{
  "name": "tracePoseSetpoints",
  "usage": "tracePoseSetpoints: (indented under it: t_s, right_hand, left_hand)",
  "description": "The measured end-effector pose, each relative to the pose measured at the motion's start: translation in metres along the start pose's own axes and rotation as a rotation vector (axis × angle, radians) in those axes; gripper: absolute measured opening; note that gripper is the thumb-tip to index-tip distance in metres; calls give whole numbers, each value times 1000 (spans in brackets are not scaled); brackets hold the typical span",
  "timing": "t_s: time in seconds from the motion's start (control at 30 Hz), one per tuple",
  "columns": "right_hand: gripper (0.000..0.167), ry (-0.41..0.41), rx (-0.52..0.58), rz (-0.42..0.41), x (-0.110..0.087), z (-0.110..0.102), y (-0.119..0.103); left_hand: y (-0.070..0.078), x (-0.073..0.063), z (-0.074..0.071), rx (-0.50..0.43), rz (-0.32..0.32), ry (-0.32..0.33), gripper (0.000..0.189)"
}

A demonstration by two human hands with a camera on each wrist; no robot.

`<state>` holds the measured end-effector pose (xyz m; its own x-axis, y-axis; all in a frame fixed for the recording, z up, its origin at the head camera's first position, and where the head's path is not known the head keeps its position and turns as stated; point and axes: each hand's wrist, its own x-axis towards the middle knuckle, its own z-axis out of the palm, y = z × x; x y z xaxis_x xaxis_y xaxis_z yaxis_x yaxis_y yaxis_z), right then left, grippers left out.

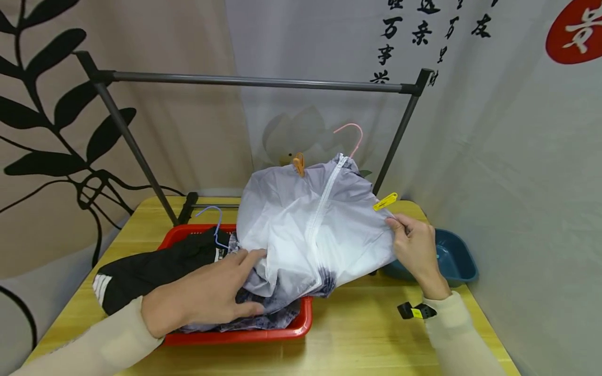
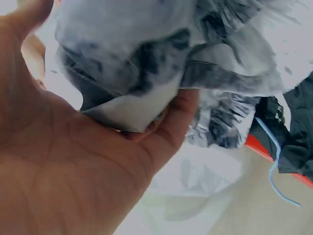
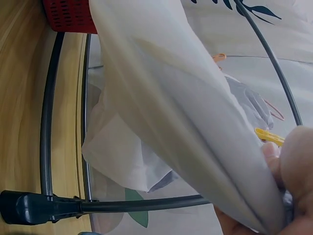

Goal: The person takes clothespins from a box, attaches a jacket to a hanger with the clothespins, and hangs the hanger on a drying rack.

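Note:
A pale grey-white zip jacket [image 1: 287, 219] on a pink hanger [image 1: 359, 133] slopes across the middle of the head view. An orange clothespin [image 1: 298, 164] is on one shoulder, a yellow clothespin [image 1: 385, 201] on the other. My right hand [image 1: 416, 250] pinches the jacket's edge just below the yellow clothespin. On the other side, my left hand [image 1: 207, 292] touches the jacket's lower part, thumb spread away from the fingers. In the left wrist view, some fingertips are hidden behind dark-patterned fabric [image 2: 161, 63]. Below lies a red basket [image 1: 308, 318] of clothes.
Black clothing [image 1: 160, 266] with white stripes and a blue hanger [image 1: 219, 224] lies over the basket. A grey metal rack [image 1: 254, 81] stands behind on the wooden table [image 1: 362, 334]. A blue basin [image 1: 458, 258] is at right, partly behind my right hand.

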<state>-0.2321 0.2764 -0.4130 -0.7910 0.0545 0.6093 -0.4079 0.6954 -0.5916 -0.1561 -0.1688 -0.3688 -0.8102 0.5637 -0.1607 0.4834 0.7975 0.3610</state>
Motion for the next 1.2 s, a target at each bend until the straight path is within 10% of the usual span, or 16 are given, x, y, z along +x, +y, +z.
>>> tracePoseSetpoints:
  t_s: [0.13, 0.57, 1.2]
  right_hand:
    - [14, -12, 11, 0, 1, -1, -2]
    - [13, -1, 9, -8, -3, -5, -4]
    - [11, 7, -14, -33, -7, -7, -5]
  left_hand:
    - [11, -1, 6, 46, 0, -78, 127]
    - [9, 2, -1, -84, -39, -254, 139]
    - [10, 15, 13, 188, 86, -82, 101]
